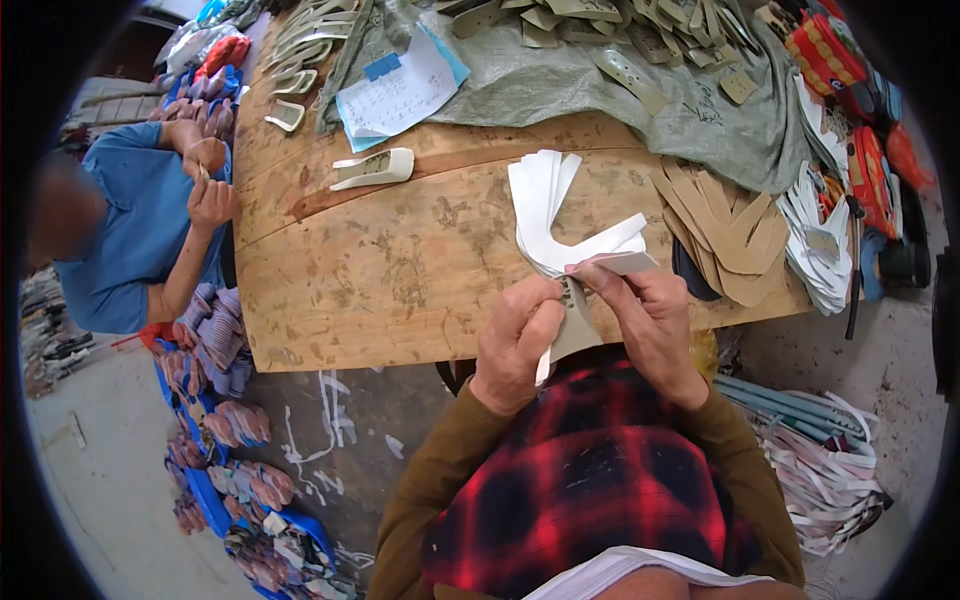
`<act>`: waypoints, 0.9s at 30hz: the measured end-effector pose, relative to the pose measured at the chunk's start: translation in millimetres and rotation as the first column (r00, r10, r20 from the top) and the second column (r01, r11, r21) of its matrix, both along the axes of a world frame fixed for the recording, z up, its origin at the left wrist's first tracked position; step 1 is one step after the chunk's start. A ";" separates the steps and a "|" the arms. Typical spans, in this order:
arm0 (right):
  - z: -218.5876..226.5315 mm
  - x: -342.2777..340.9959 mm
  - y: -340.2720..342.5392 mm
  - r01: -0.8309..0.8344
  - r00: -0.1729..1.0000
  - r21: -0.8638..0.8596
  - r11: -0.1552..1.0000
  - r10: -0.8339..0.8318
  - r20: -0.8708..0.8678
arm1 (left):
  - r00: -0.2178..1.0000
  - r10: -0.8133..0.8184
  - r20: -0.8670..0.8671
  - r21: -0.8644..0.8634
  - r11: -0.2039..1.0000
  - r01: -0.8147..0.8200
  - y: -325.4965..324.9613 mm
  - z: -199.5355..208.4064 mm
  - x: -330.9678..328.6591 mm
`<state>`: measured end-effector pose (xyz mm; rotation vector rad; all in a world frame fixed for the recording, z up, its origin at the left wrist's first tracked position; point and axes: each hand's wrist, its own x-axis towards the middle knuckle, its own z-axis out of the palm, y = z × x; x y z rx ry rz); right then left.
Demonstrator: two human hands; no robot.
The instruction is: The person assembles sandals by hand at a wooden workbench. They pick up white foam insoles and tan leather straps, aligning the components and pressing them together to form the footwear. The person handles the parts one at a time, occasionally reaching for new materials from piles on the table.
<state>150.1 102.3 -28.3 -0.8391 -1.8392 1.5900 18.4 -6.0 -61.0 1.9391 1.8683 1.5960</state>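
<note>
Both my hands are closed on a khaki shoe-upper piece (576,328) with a row of small holes, close to the table's front edge. My left hand (518,338) pinches it from the left, and a white edge shows below these fingers. My right hand (648,318) grips its upper right part, where a pale flap (627,263) sticks out past the thumb. Just beyond the fingers lies a stack of white V-shaped pieces (545,225). A white and khaki curved piece (373,169) rests on the table farther left.
Brown V-shaped pieces (735,235) lie at the right of the wooden table (400,270). A grey-green woven sack (540,85) spreads across the back under khaki pieces (640,25). Papers (405,90) lie on its left. A person in a blue shirt (130,220) works at the far left.
</note>
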 end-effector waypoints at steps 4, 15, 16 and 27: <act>-0.3 -3.0 -7.1 0.084 0.996 0.036 0.996 -0.083 -0.019 | 0.997 0.082 0.002 -0.030 0.996 -0.082 9.2 -9.4 8.8; 5.5 5.7 -9.0 0.106 0.994 -0.177 0.979 -0.110 -0.018 | 0.983 0.176 -0.047 -0.138 0.974 -0.181 16.2 -17.9 14.0; 6.5 5.5 -9.5 0.111 0.992 -0.205 0.972 -0.122 -0.040 | 0.982 0.176 -0.062 -0.143 0.973 -0.184 16.2 -17.8 14.0; 21.6 12.2 0.3 0.098 0.990 -0.352 0.931 -0.128 -0.063 | 0.947 0.149 -0.285 -0.193 0.959 -0.209 17.5 -20.5 1.0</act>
